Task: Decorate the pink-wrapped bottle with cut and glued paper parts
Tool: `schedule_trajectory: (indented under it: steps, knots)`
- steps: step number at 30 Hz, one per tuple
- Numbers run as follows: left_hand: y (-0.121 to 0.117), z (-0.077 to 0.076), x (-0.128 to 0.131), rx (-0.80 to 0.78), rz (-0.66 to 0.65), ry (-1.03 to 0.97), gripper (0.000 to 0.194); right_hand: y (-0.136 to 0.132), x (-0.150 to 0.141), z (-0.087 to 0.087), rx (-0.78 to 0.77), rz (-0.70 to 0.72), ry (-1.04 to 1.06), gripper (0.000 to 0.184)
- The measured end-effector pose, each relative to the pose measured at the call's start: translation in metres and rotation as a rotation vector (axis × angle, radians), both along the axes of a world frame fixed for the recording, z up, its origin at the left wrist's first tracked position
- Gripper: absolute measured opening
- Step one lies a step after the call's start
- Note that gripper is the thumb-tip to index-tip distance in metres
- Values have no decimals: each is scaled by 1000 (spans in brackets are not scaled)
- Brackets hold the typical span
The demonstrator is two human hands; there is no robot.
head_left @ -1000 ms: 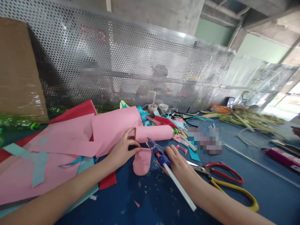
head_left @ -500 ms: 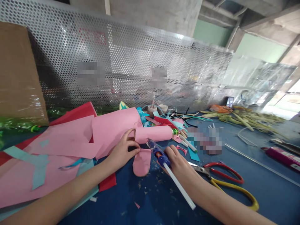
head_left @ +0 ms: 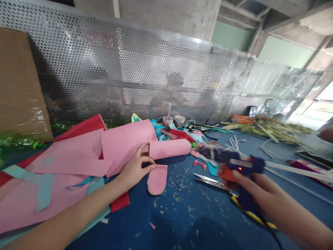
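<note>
My left hand (head_left: 135, 170) sits at the open end of a pink paper roll (head_left: 170, 148), its index finger at the rim. Its thumb rests on the top edge of a rounded pink flap (head_left: 157, 180), which hangs below the roll. How the flap joins the roll is hidden by the fingers. A green bottle neck (head_left: 193, 145) pokes out of the roll's far end. My right hand (head_left: 249, 191) is closed around a dark blue glue gun (head_left: 241, 163) with an orange trigger, a red light and a white glue stick in its back. The gun points left, apart from the roll.
Scissors (head_left: 212, 182) with a yellow handle lie under the right hand. Pink sheets (head_left: 73, 152) spread at left, with red sheets beneath. Paper scraps, pipe cleaners and dry stalks (head_left: 270, 128) lie behind. A perforated metal screen (head_left: 156, 62) stands at the back.
My right hand has swung the glue gun away from the roll's near end to the right, turning it sideways over the scissors. My left hand has stayed in place.
</note>
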State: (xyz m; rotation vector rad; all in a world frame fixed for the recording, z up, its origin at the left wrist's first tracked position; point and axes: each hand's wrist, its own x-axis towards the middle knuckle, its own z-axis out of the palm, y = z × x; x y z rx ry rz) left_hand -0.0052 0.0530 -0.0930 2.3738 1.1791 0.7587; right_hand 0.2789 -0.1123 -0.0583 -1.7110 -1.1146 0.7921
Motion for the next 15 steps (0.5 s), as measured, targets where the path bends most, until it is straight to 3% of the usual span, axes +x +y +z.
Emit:
schedule_trajectory:
  steps: [1, 6, 9, 12, 15]
  knots:
    - [1, 0, 0, 15, -5, 1, 12, -10, 15, 0, -76, -104, 113, 34]
    - [6, 1, 2, 75, 10, 34, 19, -55, 80, 3, -53, -467, 237, 19]
    - [5, 4, 4, 93, 32, 41, 34, -70, 99, 1, -56, -575, 279, 16]
    - [4, 8, 6, 94, 50, 37, 48, -69, 105, -11, -68, -661, 153, 30]
    - [5, 8, 5, 91, 59, 37, 51, -56, 108, -27, 9, -721, -192, 45]
